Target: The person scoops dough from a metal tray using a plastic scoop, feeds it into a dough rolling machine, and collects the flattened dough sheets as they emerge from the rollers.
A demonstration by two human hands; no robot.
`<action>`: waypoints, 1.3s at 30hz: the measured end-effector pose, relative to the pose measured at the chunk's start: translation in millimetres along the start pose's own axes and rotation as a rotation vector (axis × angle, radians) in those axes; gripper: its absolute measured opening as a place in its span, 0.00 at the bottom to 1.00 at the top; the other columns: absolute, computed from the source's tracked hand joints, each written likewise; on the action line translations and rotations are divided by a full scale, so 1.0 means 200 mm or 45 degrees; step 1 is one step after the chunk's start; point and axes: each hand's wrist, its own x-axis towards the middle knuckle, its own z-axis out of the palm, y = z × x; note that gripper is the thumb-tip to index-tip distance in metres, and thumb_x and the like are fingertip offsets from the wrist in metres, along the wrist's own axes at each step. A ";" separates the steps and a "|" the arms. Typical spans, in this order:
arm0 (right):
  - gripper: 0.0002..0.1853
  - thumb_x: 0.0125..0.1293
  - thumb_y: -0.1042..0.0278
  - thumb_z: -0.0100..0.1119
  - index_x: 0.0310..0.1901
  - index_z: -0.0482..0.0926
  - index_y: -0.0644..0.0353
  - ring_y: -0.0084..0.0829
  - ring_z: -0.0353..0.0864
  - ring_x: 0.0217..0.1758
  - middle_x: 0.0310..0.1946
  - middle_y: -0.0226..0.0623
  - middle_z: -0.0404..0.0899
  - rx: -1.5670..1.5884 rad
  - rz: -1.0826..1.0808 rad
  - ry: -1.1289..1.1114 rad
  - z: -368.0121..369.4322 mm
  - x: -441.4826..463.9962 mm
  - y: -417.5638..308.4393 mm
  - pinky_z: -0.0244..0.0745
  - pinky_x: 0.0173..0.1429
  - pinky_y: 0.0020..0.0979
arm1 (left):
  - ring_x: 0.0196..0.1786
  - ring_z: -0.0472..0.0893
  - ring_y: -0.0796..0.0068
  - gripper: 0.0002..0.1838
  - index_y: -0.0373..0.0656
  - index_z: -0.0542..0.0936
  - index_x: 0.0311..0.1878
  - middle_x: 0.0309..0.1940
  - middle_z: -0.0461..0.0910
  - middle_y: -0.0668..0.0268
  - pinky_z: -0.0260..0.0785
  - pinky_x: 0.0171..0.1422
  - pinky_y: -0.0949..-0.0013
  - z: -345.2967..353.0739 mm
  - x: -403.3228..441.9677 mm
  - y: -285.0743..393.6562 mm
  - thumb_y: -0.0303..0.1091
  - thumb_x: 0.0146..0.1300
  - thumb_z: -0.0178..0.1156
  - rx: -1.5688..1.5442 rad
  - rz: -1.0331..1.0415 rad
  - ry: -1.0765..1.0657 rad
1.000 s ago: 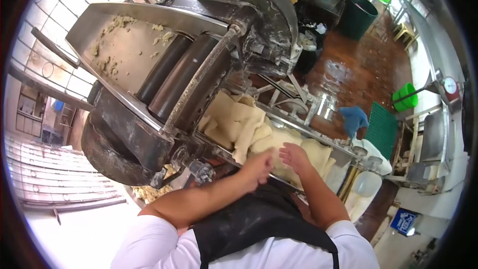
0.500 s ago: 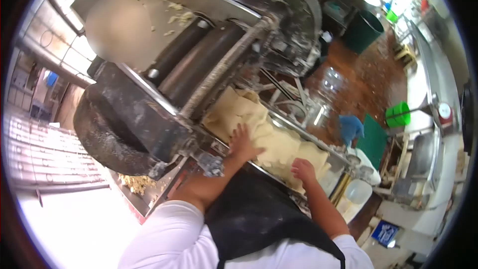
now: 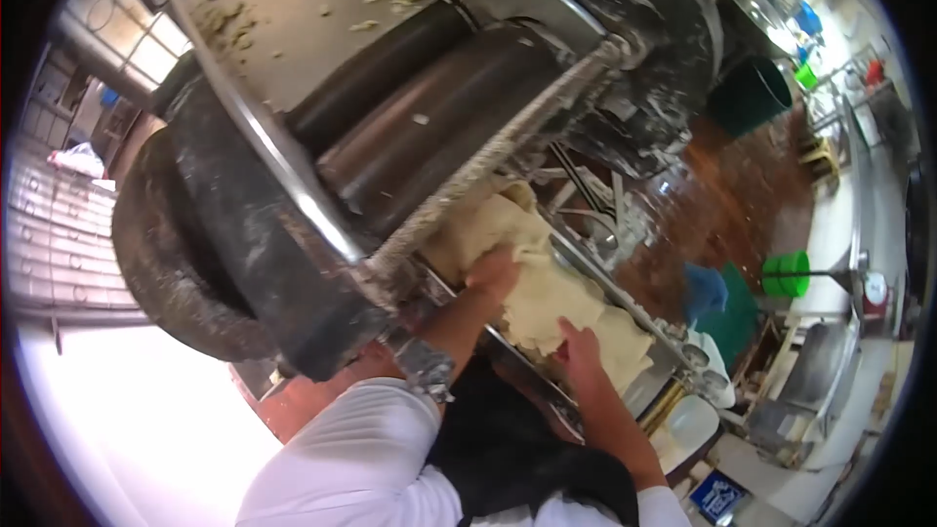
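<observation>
A thick, folded sheet of pale dough (image 3: 556,298) lies in a metal tray below the rollers (image 3: 444,102) of a dough-rolling machine. My left hand (image 3: 495,273) is on the upper part of the dough, close under the machine's front bar. Its fingers are blurred and partly lost against the dough, so their closure is unclear. Lower down, my right hand (image 3: 581,344) is at the near edge of the dough. One finger points out over the sheet and the others are partly curled, with nothing visible held.
Dough scraps lie on the machine's metal feed pan (image 3: 303,10). A dark wheel guard (image 3: 185,244) bulges at left, beside my arm. A white container (image 3: 691,425) stands at the tray's lower end. Farther right are a green bucket (image 3: 786,274) and a blue cloth-like item (image 3: 705,291).
The view has shifted, bringing the machine closer. My left hand's spread fingers have drawn in against the dough. My right hand has moved inward, one finger now extended over the sheet.
</observation>
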 end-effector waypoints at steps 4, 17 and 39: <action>0.19 0.57 0.65 0.66 0.48 0.74 0.61 0.30 0.81 0.35 0.37 0.37 0.80 -0.006 -0.317 0.002 0.00 0.08 0.09 0.75 0.35 0.29 | 0.53 0.78 0.49 0.18 0.45 0.75 0.50 0.49 0.79 0.52 0.69 0.58 0.52 -0.03 0.02 -0.05 0.45 0.61 0.54 0.146 0.086 0.069; 0.17 0.65 0.56 0.54 0.48 0.74 0.58 0.29 0.78 0.32 0.37 0.37 0.79 -0.462 -0.248 -0.139 -0.23 0.02 0.01 0.71 0.31 0.29 | 0.59 0.74 0.48 0.33 0.34 0.69 0.60 0.55 0.74 0.44 0.65 0.64 0.54 0.25 -0.20 0.35 0.51 0.60 0.56 -0.267 0.023 -0.158; 0.31 0.57 0.60 0.66 0.61 0.69 0.63 0.42 0.78 0.48 0.54 0.49 0.74 -0.764 -0.917 0.489 -0.19 -0.20 0.09 0.74 0.53 0.36 | 0.61 0.73 0.64 0.29 0.39 0.73 0.61 0.57 0.76 0.58 0.67 0.64 0.60 -0.33 -0.96 -0.40 0.42 0.59 0.66 -0.753 0.015 -0.422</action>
